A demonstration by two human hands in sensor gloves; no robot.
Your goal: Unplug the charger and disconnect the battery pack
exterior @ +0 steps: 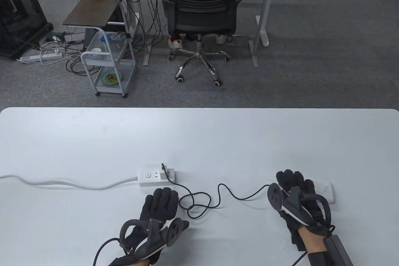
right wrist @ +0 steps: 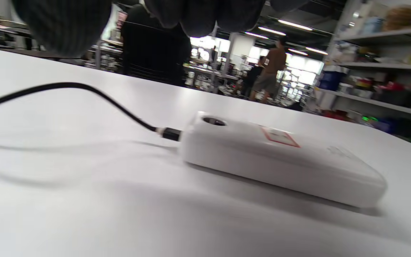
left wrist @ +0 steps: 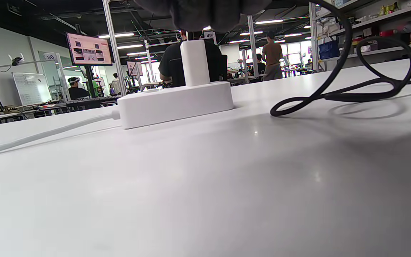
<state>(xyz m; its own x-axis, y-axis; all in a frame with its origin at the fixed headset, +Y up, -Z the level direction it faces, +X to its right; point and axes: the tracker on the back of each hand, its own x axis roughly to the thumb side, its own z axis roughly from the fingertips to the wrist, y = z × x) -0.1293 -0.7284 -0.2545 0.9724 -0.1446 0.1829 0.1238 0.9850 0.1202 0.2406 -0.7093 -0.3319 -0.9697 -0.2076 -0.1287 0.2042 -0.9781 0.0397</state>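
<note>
Charger [exterior: 166,171]: standing plugged into the power strip [exterior: 156,177], just beyond the left hand [exterior: 157,213].
Battery pack [exterior: 324,191]: lying flat on the bench [exterior: 199,141], its cable [exterior: 218,197] attached, partly under the right hand [exterior: 294,197].
Hands: both hovering with fingers spread, gripping nothing.

left hand [exterior: 159,206] flat, fingers extended | right hand [exterior: 294,188] flat, empty

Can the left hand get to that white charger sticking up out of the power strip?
Probably yes. The left hand lies just short of the power strip, and the charger stands upright on it with open table between. Only the black cable loops nearby, off to the side.
</note>
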